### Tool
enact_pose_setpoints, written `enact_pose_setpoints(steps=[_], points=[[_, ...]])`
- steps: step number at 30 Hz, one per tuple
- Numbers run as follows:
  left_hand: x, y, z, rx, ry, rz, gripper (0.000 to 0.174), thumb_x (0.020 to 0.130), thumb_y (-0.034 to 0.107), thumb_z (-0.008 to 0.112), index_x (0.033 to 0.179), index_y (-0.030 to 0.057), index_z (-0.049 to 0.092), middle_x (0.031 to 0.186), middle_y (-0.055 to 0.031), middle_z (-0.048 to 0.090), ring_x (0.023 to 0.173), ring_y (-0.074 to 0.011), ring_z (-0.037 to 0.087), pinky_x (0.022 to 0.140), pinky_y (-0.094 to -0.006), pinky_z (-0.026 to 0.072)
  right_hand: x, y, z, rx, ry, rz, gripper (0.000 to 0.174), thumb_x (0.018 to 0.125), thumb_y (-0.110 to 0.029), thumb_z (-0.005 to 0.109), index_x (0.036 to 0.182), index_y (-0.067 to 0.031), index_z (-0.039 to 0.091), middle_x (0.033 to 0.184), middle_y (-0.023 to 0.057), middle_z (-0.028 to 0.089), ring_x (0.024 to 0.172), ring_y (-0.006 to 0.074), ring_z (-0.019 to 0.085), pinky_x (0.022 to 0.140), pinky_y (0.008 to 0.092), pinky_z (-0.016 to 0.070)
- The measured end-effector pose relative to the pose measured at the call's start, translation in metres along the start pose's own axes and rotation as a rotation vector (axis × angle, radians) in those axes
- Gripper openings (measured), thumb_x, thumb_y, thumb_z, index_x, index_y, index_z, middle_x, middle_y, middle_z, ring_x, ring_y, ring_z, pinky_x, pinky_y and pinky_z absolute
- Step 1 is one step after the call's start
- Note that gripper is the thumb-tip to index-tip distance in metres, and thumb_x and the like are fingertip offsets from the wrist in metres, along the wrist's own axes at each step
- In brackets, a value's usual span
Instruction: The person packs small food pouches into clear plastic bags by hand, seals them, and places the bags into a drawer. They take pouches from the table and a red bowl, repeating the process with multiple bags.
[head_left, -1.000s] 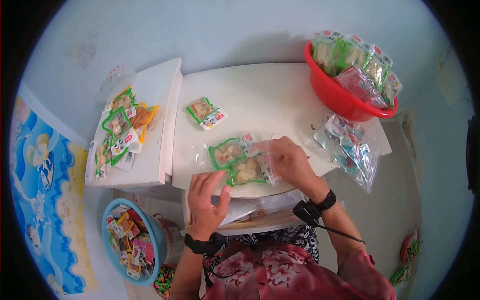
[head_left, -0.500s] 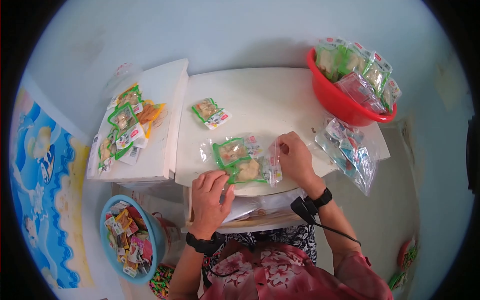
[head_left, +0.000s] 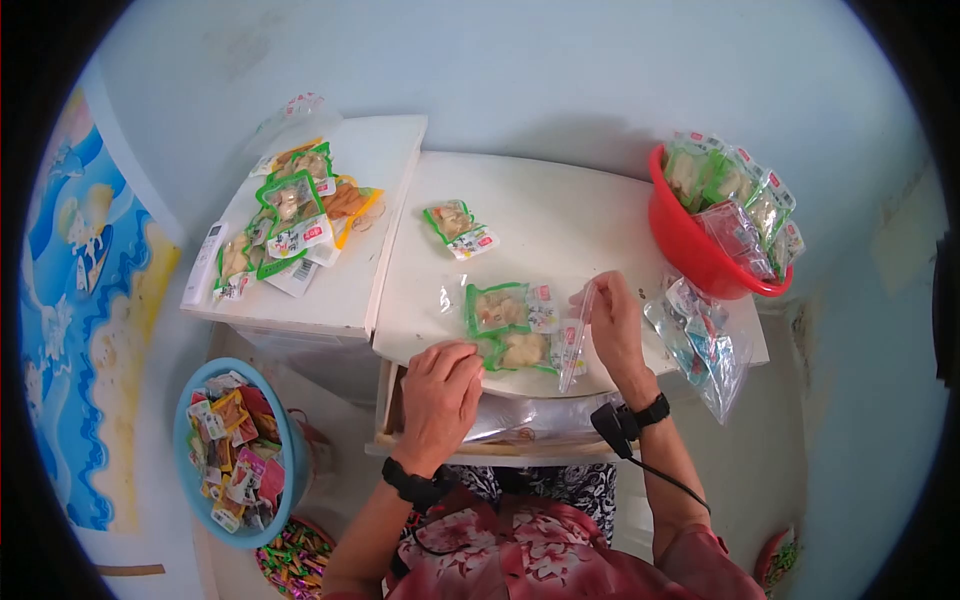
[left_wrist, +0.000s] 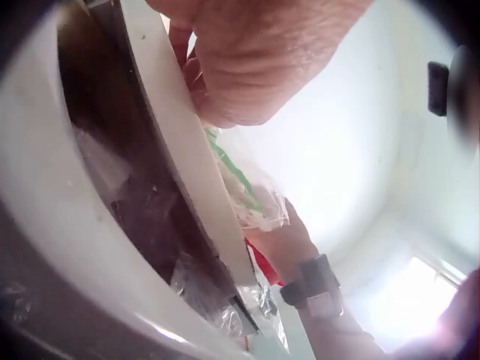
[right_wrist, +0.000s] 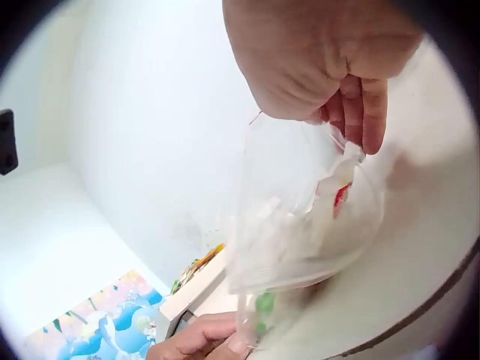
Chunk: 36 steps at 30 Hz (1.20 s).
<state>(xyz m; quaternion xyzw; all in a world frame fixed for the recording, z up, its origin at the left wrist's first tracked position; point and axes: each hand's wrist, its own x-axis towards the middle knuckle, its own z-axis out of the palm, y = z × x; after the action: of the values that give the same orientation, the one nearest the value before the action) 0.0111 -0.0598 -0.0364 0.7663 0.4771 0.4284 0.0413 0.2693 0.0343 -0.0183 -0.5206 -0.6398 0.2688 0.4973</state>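
Observation:
On the white table lies a clear plastic bag (head_left: 572, 352) holding two green-edged snack packets, an upper packet (head_left: 500, 310) and a lower packet (head_left: 524, 350) of pale food. At the bag's right-hand mouth, my right hand (head_left: 615, 325) pinches the film; its curled fingertips meet the bag's edge beside a white packet corner in the right wrist view. My left hand (head_left: 440, 398) holds the bag's lower left corner near the table's front edge, its thumb and fingers close together there. Another green-edged packet (head_left: 459, 228) lies farther back.
A red basin (head_left: 690, 255) of packets stands at the back right, with a clear bag of blue-and-white packets (head_left: 700, 335) before it. More packets (head_left: 295, 215) cover the left cabinet. Below are an open drawer (head_left: 520, 415) and a blue tub (head_left: 290, 440) of mixed packets.
The head view has shifted, so the table appears farther right. My left hand has closed in on the bag's lower left corner; my right hand stays at the bag's mouth, whose edge now stands more raised.

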Motion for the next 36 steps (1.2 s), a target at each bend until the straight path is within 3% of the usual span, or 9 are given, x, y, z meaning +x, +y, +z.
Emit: enact_pose_setpoints(steps=[3, 9, 12, 15, 18, 21, 25, 28, 36], points=[[0.003, 0.003, 0.000, -0.080, 0.021, -0.044, 0.012, 0.092, 0.002, 0.068, 0.104, 0.0018, 0.070, 0.111, -0.0100, 0.070, 0.111, -0.0317, 0.064, 0.093, -0.0426, 0.0499, 0.006, -0.037, 0.008, -0.058, 0.074, -0.070, 0.002, 0.105, -0.003, 0.050, 0.104, -0.0018, 0.051, 0.075, 0.0148, 0.063, 0.065, 0.0309, 0.066, 0.060, 0.0388, 0.0503], [0.007, 0.009, -0.008, -0.375, 0.117, -0.127, 0.012, 0.091, -0.004, 0.068, 0.102, 0.0002, 0.071, 0.108, -0.0118, 0.072, 0.112, -0.0329, 0.066, 0.094, -0.0420, 0.0537, 0.034, -0.120, 0.014, -0.223, 0.179, -0.478, 0.004, 0.106, -0.002, 0.048, 0.108, -0.0007, 0.051, 0.077, 0.0169, 0.056, 0.058, 0.0299, 0.054, 0.059, 0.0421, 0.0472], [0.007, 0.009, -0.011, -0.382, 0.142, -0.076, 0.016, 0.090, -0.003, 0.070, 0.106, -0.0003, 0.071, 0.110, -0.0133, 0.072, 0.113, -0.0333, 0.066, 0.094, -0.0411, 0.0534, 0.049, -0.139, 0.019, -0.215, 0.123, -0.572, 0.006, 0.106, -0.001, 0.047, 0.110, -0.0008, 0.052, 0.079, 0.0137, 0.056, 0.060, 0.0227, 0.053, 0.058, 0.0375, 0.0477], [0.008, 0.005, -0.017, -0.396, 0.172, -0.114, 0.024, 0.089, -0.003, 0.071, 0.112, -0.0008, 0.070, 0.114, -0.0147, 0.071, 0.112, -0.0326, 0.065, 0.094, -0.0403, 0.0531, 0.037, -0.178, 0.022, 0.089, -0.081, -0.327, 0.007, 0.106, 0.001, 0.046, 0.109, -0.0002, 0.053, 0.080, 0.0086, 0.057, 0.064, 0.0140, 0.053, 0.059, 0.0308, 0.0475], [0.001, 0.001, -0.023, -0.493, 0.133, -0.156, 0.031, 0.088, -0.002, 0.071, 0.119, -0.0014, 0.068, 0.117, -0.0157, 0.071, 0.109, -0.0314, 0.065, 0.094, -0.0388, 0.0527, 0.043, -0.175, 0.028, 0.053, -0.171, -0.349, 0.010, 0.106, 0.002, 0.045, 0.109, 0.0000, 0.054, 0.082, 0.0055, 0.058, 0.067, 0.0088, 0.053, 0.059, 0.0258, 0.0468], [-0.002, -0.003, -0.029, -0.449, 0.172, -0.095, 0.037, 0.089, -0.002, 0.069, 0.125, -0.0011, 0.065, 0.118, -0.0148, 0.071, 0.107, -0.0295, 0.065, 0.093, -0.0376, 0.0529, 0.035, -0.185, 0.035, 0.067, -0.193, -0.449, 0.009, 0.107, 0.001, 0.045, 0.109, 0.0014, 0.054, 0.081, 0.0060, 0.058, 0.068, 0.0100, 0.054, 0.061, 0.0265, 0.0473], [-0.001, -0.001, -0.029, -0.460, 0.274, -0.157, 0.038, 0.092, -0.001, 0.067, 0.131, -0.0008, 0.062, 0.116, -0.0147, 0.071, 0.105, -0.0259, 0.065, 0.092, -0.0366, 0.0528, 0.047, -0.182, 0.033, 0.179, -0.163, -0.311, 0.014, 0.109, -0.008, 0.046, 0.112, -0.0006, 0.058, 0.087, 0.0049, 0.063, 0.072, 0.0105, 0.060, 0.066, 0.0274, 0.0491], [-0.005, -0.002, -0.035, -0.457, 0.285, -0.180, 0.038, 0.094, 0.000, 0.066, 0.132, -0.0005, 0.061, 0.115, -0.0145, 0.071, 0.102, -0.0234, 0.066, 0.091, -0.0361, 0.0528, 0.057, -0.154, 0.021, 0.420, -0.139, -0.084, 0.013, 0.109, -0.014, 0.050, 0.109, -0.0035, 0.059, 0.087, 0.0065, 0.065, 0.072, 0.0138, 0.063, 0.066, 0.0292, 0.0516], [-0.005, -0.004, -0.021, -0.415, 0.199, -0.221, 0.036, 0.094, 0.003, 0.066, 0.130, 0.0015, 0.063, 0.109, -0.0122, 0.072, 0.100, -0.0278, 0.066, 0.084, -0.0371, 0.0552, 0.039, -0.034, -0.041, 0.346, -0.088, 0.105, 0.013, 0.109, -0.014, 0.050, 0.109, -0.0040, 0.059, 0.093, 0.0055, 0.067, 0.079, 0.0122, 0.064, 0.072, 0.0290, 0.0551]])
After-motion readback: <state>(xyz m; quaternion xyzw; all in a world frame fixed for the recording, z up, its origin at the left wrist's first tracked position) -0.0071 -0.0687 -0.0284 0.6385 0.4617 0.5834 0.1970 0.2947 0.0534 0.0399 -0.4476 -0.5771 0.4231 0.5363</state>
